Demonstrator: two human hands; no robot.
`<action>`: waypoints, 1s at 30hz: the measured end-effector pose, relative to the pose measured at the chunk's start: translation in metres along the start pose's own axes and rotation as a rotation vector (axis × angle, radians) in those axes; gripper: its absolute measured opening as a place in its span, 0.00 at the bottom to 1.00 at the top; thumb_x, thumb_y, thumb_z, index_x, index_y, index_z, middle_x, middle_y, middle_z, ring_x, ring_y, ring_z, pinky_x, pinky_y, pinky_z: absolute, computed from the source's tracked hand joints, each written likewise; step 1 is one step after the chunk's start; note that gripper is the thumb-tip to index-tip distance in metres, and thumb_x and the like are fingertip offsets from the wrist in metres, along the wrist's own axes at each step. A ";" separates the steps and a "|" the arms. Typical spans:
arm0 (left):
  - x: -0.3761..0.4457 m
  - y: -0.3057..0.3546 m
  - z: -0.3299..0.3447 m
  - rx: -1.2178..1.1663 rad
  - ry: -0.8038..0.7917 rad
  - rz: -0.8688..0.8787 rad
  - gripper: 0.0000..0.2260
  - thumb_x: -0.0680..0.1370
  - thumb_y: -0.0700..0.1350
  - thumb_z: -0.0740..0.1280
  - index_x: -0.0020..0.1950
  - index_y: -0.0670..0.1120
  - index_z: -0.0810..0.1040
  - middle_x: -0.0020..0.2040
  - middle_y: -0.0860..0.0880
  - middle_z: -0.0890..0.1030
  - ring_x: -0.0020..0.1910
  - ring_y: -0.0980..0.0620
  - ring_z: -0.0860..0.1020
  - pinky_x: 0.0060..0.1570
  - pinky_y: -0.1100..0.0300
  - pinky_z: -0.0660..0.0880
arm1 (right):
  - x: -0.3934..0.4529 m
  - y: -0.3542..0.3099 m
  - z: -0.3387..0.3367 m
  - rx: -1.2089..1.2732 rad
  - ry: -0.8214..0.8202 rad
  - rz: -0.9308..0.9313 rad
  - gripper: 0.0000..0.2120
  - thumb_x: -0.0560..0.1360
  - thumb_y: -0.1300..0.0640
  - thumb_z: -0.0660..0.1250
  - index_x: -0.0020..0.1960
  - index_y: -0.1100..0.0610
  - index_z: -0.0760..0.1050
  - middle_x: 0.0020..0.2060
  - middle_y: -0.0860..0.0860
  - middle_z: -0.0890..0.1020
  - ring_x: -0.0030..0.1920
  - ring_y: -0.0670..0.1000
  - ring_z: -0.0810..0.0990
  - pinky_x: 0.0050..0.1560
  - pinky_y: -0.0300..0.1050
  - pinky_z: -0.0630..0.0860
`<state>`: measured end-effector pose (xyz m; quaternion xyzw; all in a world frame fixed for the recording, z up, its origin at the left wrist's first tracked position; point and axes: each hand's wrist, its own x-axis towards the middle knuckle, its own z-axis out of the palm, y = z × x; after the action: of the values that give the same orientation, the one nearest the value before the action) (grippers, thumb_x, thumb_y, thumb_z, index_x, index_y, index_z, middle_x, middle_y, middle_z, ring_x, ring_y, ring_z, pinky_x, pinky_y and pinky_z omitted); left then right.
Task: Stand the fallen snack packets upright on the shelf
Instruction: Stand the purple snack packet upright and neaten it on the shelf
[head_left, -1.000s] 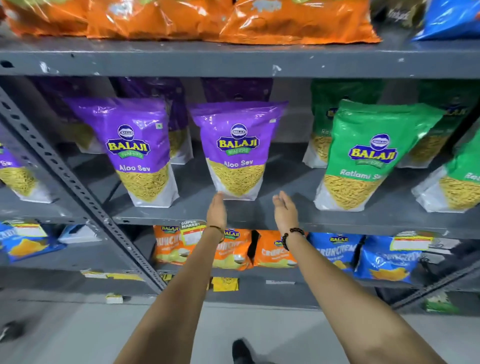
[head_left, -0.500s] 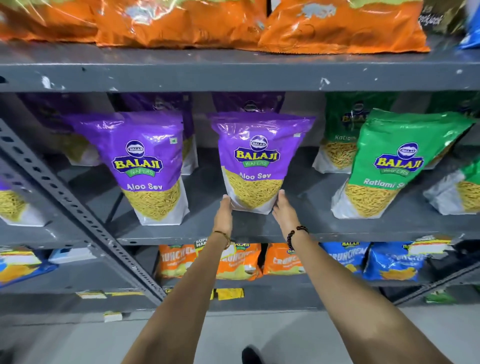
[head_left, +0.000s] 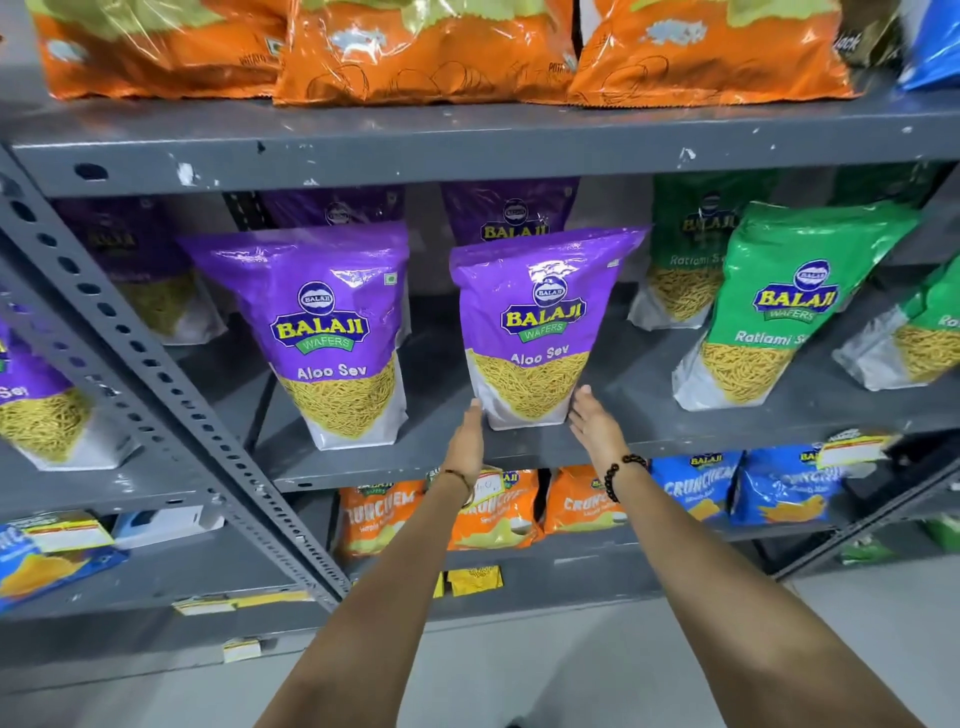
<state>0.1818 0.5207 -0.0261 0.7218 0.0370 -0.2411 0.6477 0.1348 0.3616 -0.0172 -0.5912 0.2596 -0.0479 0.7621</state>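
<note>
A purple Aloo Sev packet (head_left: 540, 322) stands upright on the grey middle shelf (head_left: 675, 441), leaning slightly right. My left hand (head_left: 465, 441) is flat, its fingertips touching the packet's lower left corner. My right hand (head_left: 595, 423), with a black bead bracelet on the wrist, is flat against the lower right corner. Neither hand wraps around the packet. A second purple Aloo Sev packet (head_left: 337, 338) stands upright to the left. More purple packets stand behind both.
Green Ratlami Sev packets (head_left: 779, 312) stand at the right, tilted. Orange bags (head_left: 431, 47) lie on the top shelf. Orange (head_left: 488, 512) and blue (head_left: 784, 483) Crunchem packs fill the lower shelf. A perforated grey post (head_left: 156, 415) runs diagonally at the left.
Both hands moved up from below the shelf edge to the packet's bottom corners. The view has shifted closer and left, so the packet now sits further right.
</note>
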 end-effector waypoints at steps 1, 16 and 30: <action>-0.002 0.001 0.001 -0.001 -0.003 -0.011 0.24 0.80 0.56 0.50 0.71 0.43 0.64 0.70 0.41 0.68 0.67 0.42 0.69 0.52 0.56 0.66 | 0.000 0.001 0.000 -0.004 0.002 -0.007 0.24 0.80 0.48 0.46 0.72 0.58 0.58 0.73 0.54 0.64 0.73 0.52 0.61 0.70 0.42 0.58; -0.017 0.001 0.006 -0.085 -0.010 -0.013 0.24 0.79 0.59 0.50 0.70 0.49 0.65 0.72 0.46 0.67 0.70 0.48 0.65 0.69 0.53 0.59 | -0.003 -0.002 -0.004 -0.009 0.030 0.009 0.20 0.79 0.51 0.53 0.68 0.59 0.66 0.69 0.55 0.71 0.69 0.51 0.68 0.66 0.41 0.63; -0.022 0.001 0.004 -0.023 0.106 0.035 0.20 0.79 0.54 0.53 0.64 0.44 0.71 0.65 0.44 0.74 0.62 0.47 0.71 0.62 0.55 0.66 | -0.016 -0.001 -0.006 -0.205 0.021 -0.103 0.10 0.77 0.49 0.58 0.54 0.45 0.76 0.58 0.48 0.77 0.61 0.49 0.74 0.65 0.45 0.68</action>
<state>0.1619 0.5227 -0.0168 0.7264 0.0615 -0.1910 0.6573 0.1182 0.3619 -0.0122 -0.6781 0.2403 -0.0664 0.6913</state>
